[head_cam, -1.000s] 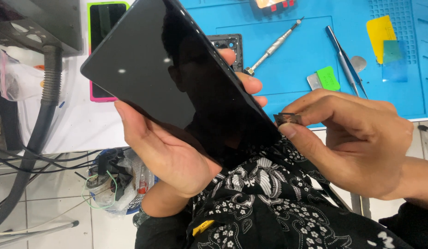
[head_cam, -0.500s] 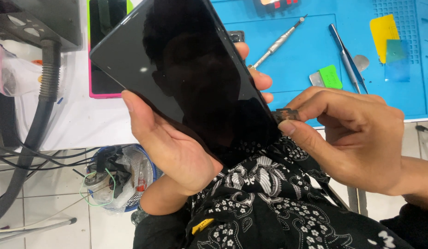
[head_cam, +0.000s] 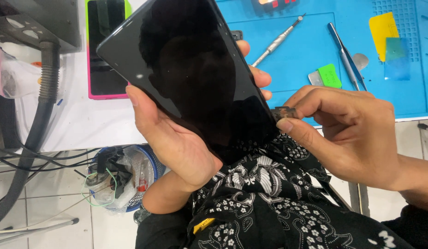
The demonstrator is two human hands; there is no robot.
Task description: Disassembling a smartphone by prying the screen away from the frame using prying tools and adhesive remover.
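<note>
My left hand point(head_cam: 177, 138) grips a large black tablet point(head_cam: 191, 69), tilted, its dark glossy screen facing me, thumb on the left edge and fingertips curling round the right edge. My right hand point(head_cam: 347, 133) pinches a small dark part point(head_cam: 283, 112) between thumb and forefinger, right against the tablet's lower right edge. The tablet's lower corner rests near my lap, over black cloth with a white floral pattern point(head_cam: 269, 198).
A blue work mat point(head_cam: 306, 50) lies ahead with a metal screwdriver point(head_cam: 278, 39), tweezers point(head_cam: 345, 55), a green pick point(head_cam: 330, 76) and yellow card point(head_cam: 383, 27). A pink-cased phone point(head_cam: 105, 50) lies on the white table. A grey hose point(head_cam: 36, 120) and bin of scraps point(head_cam: 124, 180) stand at left.
The tablet has shifted slightly up and right in my left hand. My right hand stays at its lower right edge with the small part.
</note>
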